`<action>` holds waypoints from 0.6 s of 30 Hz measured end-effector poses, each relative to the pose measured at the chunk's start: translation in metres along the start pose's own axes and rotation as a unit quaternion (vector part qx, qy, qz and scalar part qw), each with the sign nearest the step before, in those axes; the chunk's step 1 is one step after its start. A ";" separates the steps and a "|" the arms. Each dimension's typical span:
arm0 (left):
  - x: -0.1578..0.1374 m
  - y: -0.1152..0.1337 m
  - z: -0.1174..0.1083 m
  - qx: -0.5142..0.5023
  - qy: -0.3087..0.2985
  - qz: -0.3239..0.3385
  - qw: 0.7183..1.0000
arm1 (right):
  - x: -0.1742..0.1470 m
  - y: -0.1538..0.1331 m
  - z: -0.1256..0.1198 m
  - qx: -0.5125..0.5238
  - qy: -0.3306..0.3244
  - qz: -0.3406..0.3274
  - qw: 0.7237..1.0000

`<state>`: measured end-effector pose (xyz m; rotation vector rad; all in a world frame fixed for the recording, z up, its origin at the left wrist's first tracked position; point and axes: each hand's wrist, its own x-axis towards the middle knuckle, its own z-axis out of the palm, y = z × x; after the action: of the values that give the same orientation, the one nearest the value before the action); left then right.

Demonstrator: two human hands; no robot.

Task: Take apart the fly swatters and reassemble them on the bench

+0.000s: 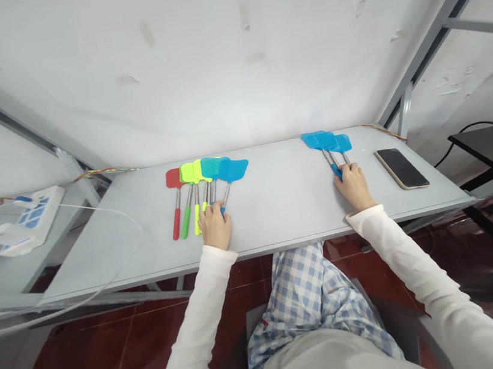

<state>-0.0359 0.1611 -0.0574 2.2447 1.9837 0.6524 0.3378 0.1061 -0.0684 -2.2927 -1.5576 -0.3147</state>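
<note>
A fanned row of fly swatters with metal shafts lies on the left part of the table: a red fly swatter (173,178), yellow-green fly swatters (187,173) with green and yellow handles, and blue ones at the right end. My left hand (216,226) is closed over the handle end of the rightmost blue fly swatter (234,170); neighbouring handles are partly hidden under it. Farther right, several blue fly swatters (317,140) overlap with their heads toward the wall. My right hand (355,187) has its fingers curled round their handles, which it partly covers.
A smartphone (401,168) lies on the grey table (280,204) right of my right hand. At the left, a white power strip (35,218) sits on a neighbouring surface, and a white cable (136,223) crosses the table. The white wall (234,89) bounds the back.
</note>
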 end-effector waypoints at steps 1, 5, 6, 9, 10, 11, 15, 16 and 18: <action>0.000 0.001 0.001 0.004 -0.003 -0.007 1.000 | -0.003 0.003 -0.001 0.004 -0.001 -0.003 1.000; 0.002 0.004 0.005 0.033 -0.006 -0.022 0.999 | -0.018 0.012 -0.008 -0.011 -0.003 0.009 1.000; 0.003 0.005 0.006 0.042 -0.006 -0.022 0.999 | -0.021 0.011 -0.012 -0.023 0.000 0.017 1.000; 0.004 0.013 0.004 0.045 -0.022 -0.015 0.999 | -0.026 -0.005 -0.024 -0.019 0.017 -0.024 0.999; 0.004 0.017 0.002 0.037 -0.029 -0.007 0.999 | -0.026 -0.016 -0.029 0.001 0.022 -0.071 0.997; 0.003 0.022 -0.001 0.026 -0.036 0.007 0.999 | -0.026 -0.030 -0.033 0.028 0.025 -0.137 0.990; 0.002 0.050 -0.015 -0.006 -0.060 0.134 0.989 | -0.021 -0.091 -0.042 0.064 0.057 -0.350 0.933; 0.003 0.057 -0.018 -0.005 -0.062 0.169 0.984 | -0.017 -0.102 -0.042 0.061 0.062 -0.385 0.919; 0.008 0.068 -0.021 0.011 -0.054 0.220 0.974 | -0.007 -0.116 -0.041 0.042 0.071 -0.424 0.902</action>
<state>0.0207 0.1532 -0.0141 2.6943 1.4573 0.5246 0.2283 0.1220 -0.0148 -1.3570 -2.3451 -0.5880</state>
